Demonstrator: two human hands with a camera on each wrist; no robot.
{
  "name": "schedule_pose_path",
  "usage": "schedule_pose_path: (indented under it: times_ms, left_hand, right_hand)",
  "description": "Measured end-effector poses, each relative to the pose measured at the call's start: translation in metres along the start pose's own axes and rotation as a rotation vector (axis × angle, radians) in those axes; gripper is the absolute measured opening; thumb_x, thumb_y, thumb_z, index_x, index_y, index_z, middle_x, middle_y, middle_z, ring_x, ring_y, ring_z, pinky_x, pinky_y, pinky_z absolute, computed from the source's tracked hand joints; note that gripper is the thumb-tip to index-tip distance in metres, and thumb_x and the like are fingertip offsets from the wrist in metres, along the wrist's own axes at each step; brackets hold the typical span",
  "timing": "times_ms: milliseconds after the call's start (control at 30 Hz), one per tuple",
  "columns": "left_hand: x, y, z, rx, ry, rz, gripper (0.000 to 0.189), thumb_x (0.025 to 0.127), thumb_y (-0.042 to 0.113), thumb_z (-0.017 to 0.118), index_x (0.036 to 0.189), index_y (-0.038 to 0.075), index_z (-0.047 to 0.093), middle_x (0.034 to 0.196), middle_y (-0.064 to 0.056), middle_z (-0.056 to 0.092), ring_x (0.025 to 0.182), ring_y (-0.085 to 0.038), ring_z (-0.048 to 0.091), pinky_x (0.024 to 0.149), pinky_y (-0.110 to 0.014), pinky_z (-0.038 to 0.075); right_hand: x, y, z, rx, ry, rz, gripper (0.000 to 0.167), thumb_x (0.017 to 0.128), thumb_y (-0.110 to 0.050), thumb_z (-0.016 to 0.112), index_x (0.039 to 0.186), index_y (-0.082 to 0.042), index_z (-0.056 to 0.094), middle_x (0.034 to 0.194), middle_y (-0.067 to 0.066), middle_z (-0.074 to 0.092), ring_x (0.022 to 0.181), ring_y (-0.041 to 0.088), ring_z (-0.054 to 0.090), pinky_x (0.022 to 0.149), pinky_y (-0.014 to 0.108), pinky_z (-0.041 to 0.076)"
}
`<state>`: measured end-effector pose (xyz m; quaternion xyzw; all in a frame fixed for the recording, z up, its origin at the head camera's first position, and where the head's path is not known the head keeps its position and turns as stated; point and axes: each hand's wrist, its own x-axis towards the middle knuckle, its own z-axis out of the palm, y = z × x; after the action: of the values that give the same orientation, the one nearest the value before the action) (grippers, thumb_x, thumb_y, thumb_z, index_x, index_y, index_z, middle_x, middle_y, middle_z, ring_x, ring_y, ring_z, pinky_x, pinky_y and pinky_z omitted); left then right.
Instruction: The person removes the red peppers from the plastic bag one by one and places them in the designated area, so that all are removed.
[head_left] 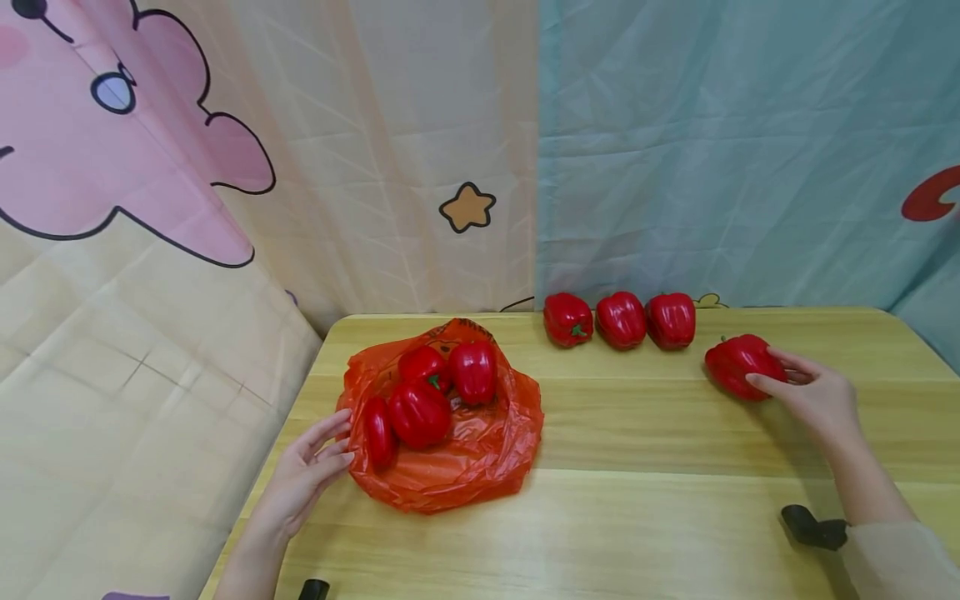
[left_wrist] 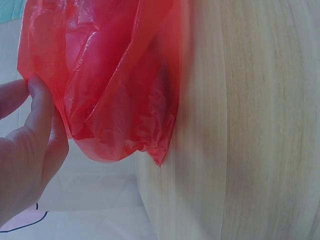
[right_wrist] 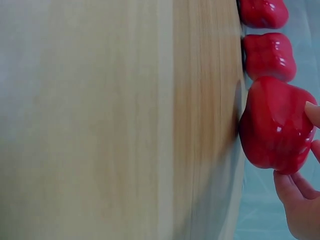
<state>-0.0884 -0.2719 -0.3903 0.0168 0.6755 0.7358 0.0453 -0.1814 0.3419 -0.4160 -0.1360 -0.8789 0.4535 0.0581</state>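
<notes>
My right hand [head_left: 821, 400] grips a glossy red bell pepper [head_left: 742, 367] from its right side, thumb in front and fingers behind. The same bell pepper [right_wrist: 277, 125] fills the right side of the right wrist view, with fingertips against it. On the left, an orange-red plastic bag [head_left: 487, 475] lies with its mouth spread wide and several red bell peppers [head_left: 420, 412] inside. My left hand [head_left: 296, 479] is at the bag's left edge, its fingers extended and spread. In the left wrist view, fingertips [left_wrist: 37, 85] touch the bag's thin film [left_wrist: 115, 100].
Three more red bell peppers [head_left: 620, 320] stand in a row along the back edge of the wooden table [head_left: 622, 525]. A printed curtain [head_left: 712, 150] hangs right behind it. Black wrist-camera parts [head_left: 813, 529] show near the right forearm.
</notes>
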Motion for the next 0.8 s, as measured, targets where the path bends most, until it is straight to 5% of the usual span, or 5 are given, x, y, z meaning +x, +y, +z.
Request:
schedule_pose_path:
  times_ms: [133,633,800]
  left_hand:
    - [0.000,0.000,0.000,-0.006,0.006,-0.001,0.046,0.087,-0.008,0.054,0.123,0.021,0.056,0.113,0.004,0.053,0.098,-0.008,0.060,0.082,-0.022,0.051]
    - [0.000,0.000,0.002,-0.030,0.005,-0.003,0.047,0.087,-0.011,0.052,0.123,0.018,0.057,0.114,0.002,0.053,0.098,-0.009,0.060,0.080,-0.022,0.052]
    - [0.000,0.000,0.003,-0.025,0.009,-0.009,0.047,0.087,-0.011,0.052,0.123,0.018,0.057,0.113,0.002,0.052,0.097,-0.009,0.060,0.080,-0.022,0.052]
  right_hand:
    - [0.006,0.000,0.003,0.072,0.026,0.016,0.070,0.081,-0.044,0.069,0.137,-0.009,0.046,0.091,-0.029,0.044,0.082,-0.007,0.042,0.061,0.006,0.043]
    - [0.030,-0.012,0.023,0.233,0.144,0.104,0.068,0.079,-0.038,0.071,0.138,-0.014,0.046,0.098,-0.019,0.048,0.086,-0.002,0.042,0.064,0.002,0.041]
    - [0.041,-0.016,0.030,0.249,0.166,0.174,0.069,0.079,-0.041,0.071,0.139,-0.021,0.045,0.113,-0.010,0.051,0.096,0.003,0.042,0.086,0.012,0.044]
